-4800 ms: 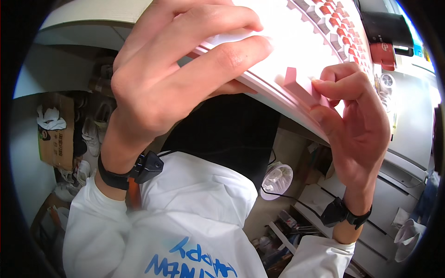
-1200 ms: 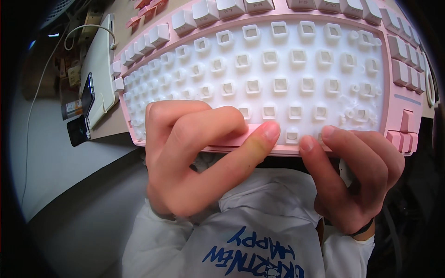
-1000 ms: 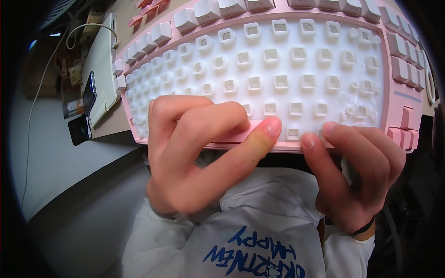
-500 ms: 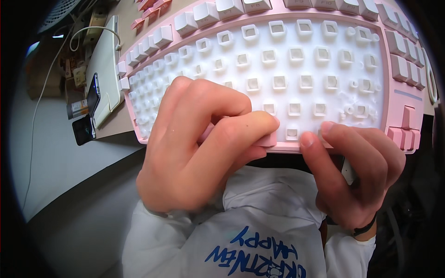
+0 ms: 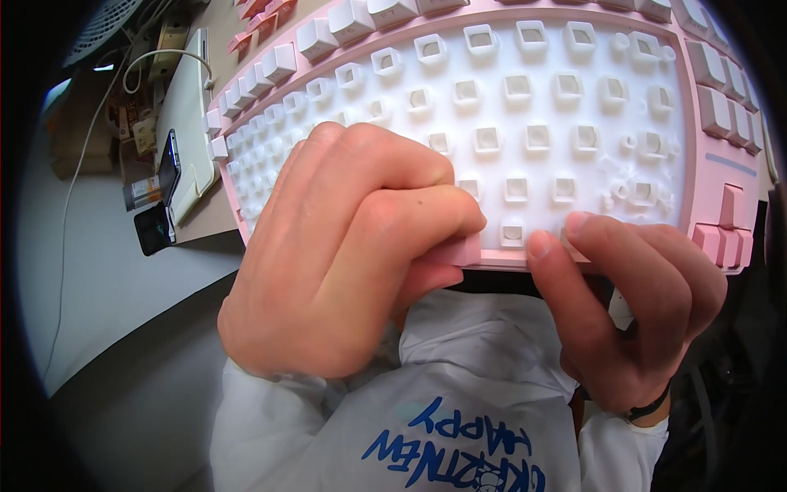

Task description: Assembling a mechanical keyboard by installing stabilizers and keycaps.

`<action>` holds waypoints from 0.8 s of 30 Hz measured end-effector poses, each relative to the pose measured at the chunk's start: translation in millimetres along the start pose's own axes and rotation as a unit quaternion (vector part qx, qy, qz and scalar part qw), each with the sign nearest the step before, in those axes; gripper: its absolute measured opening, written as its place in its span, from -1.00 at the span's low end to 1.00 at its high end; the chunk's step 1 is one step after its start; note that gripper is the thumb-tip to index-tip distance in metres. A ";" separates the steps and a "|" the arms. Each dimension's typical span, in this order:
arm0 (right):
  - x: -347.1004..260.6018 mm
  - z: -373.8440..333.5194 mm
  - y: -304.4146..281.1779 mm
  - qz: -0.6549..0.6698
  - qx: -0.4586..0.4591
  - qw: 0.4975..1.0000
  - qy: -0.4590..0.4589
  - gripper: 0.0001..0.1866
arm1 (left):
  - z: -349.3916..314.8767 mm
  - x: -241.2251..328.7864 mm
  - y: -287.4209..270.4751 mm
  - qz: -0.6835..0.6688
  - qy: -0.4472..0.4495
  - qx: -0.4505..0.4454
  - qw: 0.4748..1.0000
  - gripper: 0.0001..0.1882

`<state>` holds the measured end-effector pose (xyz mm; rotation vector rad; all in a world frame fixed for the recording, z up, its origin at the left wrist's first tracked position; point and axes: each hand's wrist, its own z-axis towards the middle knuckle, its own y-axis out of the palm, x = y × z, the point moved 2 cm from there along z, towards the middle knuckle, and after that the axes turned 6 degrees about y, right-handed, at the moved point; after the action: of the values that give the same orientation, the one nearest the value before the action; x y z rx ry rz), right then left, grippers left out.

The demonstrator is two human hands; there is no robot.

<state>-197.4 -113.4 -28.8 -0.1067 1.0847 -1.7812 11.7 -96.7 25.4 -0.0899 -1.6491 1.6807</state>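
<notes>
Probably light and stiff, from here, the pink bar (image 5: 463, 250) pinched within the left hand's (image 5: 348, 246) curled fingers suits side gripping; right hand's (image 5: 639, 299) fingertips: slightly parted, grasp unclear.

White top (image 5: 484, 336) with long sleeves and blue print, and a dark band at one wrist.
The print (image 5: 459, 443) is bold, like made by brush; its letters go in slanting lines and stand upside down in this view, with a small round drawing (image 5: 489, 479) among them near the lower edge. The left sleeve (image 5: 262, 426) is loose and lies in soft folds close to the left hand (image 5: 336, 262). The right sleeve (image 5: 627, 451) is plain white too, and between it and the right hand (image 5: 631, 357) goes the narrow band (image 5: 652, 405).
</notes>
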 end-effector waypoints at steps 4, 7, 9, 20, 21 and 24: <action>-0.5 -0.4 0.7 0.004 0.011 1.000 0.000 -0.71 | 1.5 3.6 -1.4 -0.030 -0.052 -0.009 0.998 -0.52; -2.5 -2.1 3.5 0.011 0.022 1.000 0.019 -0.70 | 5.2 -3.4 -2.6 -0.034 -0.033 -0.019 0.999 -0.49; -1.7 -5.1 5.9 0.016 0.024 0.999 0.034 -0.69 | 7.2 -8.3 -1.1 -0.028 -0.008 -0.018 0.999 -0.50; -3.5 -5.4 5.3 0.054 0.027 0.996 0.060 -0.66 | 1.9 -8.1 -6.4 0.042 0.042 -0.025 0.998 -0.49; -3.5 -6.1 4.6 0.052 0.027 0.996 0.062 -0.66 | -2.0 -10.8 -12.7 0.028 0.058 0.013 0.998 -0.48; -4.5 -4.9 2.5 0.059 0.016 0.996 0.066 -0.66 | -2.7 -8.6 -28.4 0.039 0.085 0.045 0.995 -0.48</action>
<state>-195.9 -107.1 -31.7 0.0948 1.1317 -1.7187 32.2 -102.9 46.1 -0.2498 -1.4593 1.7519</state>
